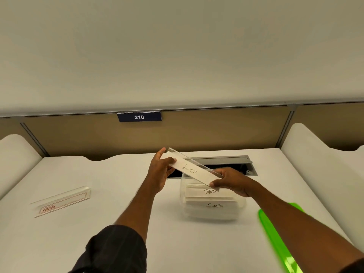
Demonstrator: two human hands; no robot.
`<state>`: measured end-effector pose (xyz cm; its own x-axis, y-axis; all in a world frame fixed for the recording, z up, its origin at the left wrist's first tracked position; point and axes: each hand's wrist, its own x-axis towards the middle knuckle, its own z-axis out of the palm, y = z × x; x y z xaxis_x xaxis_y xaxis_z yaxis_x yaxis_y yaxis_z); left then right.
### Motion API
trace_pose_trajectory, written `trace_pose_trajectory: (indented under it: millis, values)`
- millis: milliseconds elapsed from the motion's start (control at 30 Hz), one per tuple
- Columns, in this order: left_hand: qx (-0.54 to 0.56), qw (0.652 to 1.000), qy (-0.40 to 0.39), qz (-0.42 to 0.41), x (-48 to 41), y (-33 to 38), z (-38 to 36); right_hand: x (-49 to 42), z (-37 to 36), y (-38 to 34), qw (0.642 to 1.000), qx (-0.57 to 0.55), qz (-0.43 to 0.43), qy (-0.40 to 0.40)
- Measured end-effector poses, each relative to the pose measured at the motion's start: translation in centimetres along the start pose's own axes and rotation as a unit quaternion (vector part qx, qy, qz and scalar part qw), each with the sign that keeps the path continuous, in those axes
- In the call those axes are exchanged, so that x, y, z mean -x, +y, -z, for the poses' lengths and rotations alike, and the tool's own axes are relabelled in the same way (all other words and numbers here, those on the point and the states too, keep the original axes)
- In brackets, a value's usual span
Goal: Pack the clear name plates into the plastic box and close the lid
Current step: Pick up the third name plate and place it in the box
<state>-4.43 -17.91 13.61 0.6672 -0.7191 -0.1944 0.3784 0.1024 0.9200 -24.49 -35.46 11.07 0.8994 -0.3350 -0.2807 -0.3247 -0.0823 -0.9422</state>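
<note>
Green lid [275, 243] lies nearest, off the box [212, 211]; left hand [160, 172] and right hand [233, 181] each pinch an end of the "Lion" name plate [194, 171] above it — looks light, stiff, slick, so end grips suit.

Lion plate [194, 170]: clear, tilted, above the box.
Box [211, 201]: clear plastic, open, holding plates reading "Panda" and "Giraffe".
Lid [279, 239]: green, right of box.
Spare plate [62, 200]: well left of box.

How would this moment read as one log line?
both hands hold LION plate | above open box | lid off
</note>
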Motion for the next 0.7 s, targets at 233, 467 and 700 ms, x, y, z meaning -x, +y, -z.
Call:
trace_pose_trajectory:
  millis: [233,467,700]
  values:
    - [-0.250,0.966,-0.065,0.017,-0.5,-1.1,-0.7,0.7,4.5,0.0,0.981,0.188,-0.024,0.028]
    - [-0.598,0.798,-0.034,-0.062,-1.1,-2.6,-2.2,0.0,6.1,0.1,0.914,0.401,0.012,0.059]
    - [-0.756,0.642,-0.078,-0.100,-2.7,-4.7,-4.2,-1.3,5.8,1.7,0.863,0.505,0.011,0.033]
